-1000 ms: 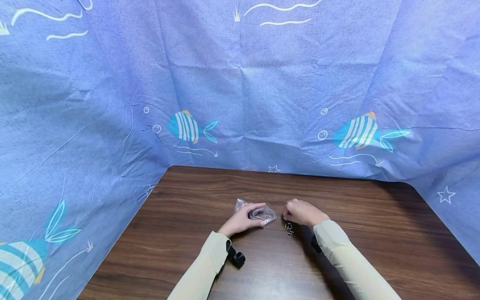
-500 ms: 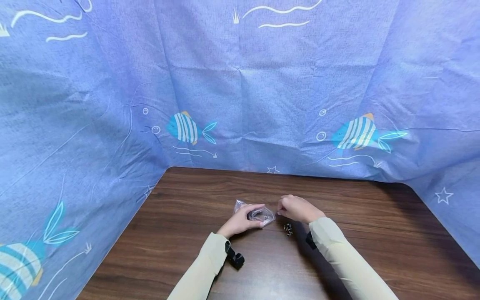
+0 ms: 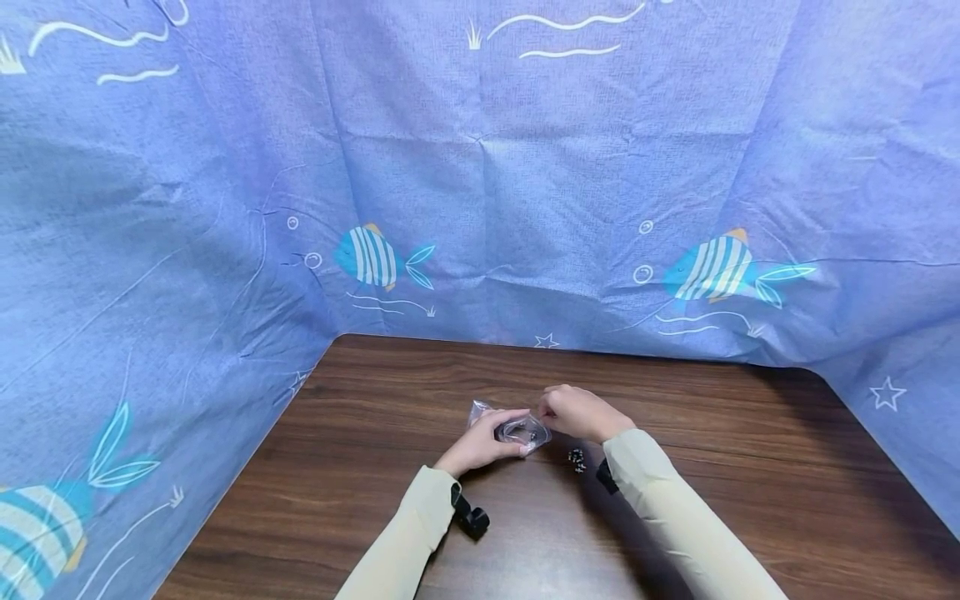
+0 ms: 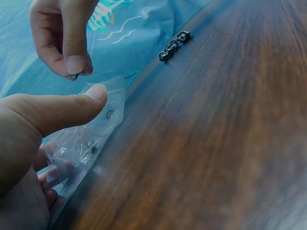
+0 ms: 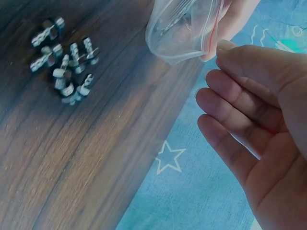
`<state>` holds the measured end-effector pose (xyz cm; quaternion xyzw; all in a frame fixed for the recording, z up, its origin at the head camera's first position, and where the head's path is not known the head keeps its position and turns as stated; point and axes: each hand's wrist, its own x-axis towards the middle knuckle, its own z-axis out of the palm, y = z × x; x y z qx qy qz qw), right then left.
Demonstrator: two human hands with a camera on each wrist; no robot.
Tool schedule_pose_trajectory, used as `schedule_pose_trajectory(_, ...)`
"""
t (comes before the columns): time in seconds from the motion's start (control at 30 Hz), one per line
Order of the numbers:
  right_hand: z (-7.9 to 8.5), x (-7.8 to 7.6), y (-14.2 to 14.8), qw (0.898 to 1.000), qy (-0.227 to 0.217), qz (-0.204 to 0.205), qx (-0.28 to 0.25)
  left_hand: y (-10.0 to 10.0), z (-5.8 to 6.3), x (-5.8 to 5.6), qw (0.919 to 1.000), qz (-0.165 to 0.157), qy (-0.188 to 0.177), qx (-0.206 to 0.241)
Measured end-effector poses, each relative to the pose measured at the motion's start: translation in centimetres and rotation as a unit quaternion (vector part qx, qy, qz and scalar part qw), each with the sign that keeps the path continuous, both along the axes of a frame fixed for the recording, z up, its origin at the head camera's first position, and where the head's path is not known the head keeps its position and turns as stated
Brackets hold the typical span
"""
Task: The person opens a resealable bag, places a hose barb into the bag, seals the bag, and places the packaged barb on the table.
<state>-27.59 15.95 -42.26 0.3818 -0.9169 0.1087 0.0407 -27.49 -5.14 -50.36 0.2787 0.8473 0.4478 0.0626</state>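
Observation:
My left hand holds a clear zip bag, its thumb and fingers spread so that the mouth gapes toward the right. A few small metal pieces lie inside the plastic. Just over the mouth is my right hand, with a tiny metal part pinched between thumb and forefinger in the left wrist view. From the right wrist camera, fingertips hide that part, and the bag shows a red seal line. On the table, to the right of the bag, lies a small pile of screw-like metal parts, silvery and dark.
The brown wood-grain table extends around both hands. A blue fish-patterned cloth hangs behind it and along its sides. Black camera mounts sit at both wrists, the left mount close above the tabletop.
My right hand has moved left from beside the pile to the bag's mouth. The left hand and the bag stay nearly in place.

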Motion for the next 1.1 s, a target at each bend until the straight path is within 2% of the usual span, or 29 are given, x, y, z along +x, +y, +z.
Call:
schedule_pose_trajectory(0.5,0.2,0.2,-0.6,1.000,-0.002,0.014,-0.007,0.0,0.0,-0.2,0.9999,0.002,0.001,-0.012)
schedule_pose_trajectory(0.9,-0.3,0.3,1.1,0.997,-0.076,0.005,-0.006,0.0,0.1,-0.1,1.0000,0.001,-0.002,-0.006)
schedule_pose_trajectory(1.1,-0.8,0.4,2.3,0.996,-0.085,0.013,0.000,0.0,-0.1,-0.2,1.0000,0.002,0.004,-0.006)
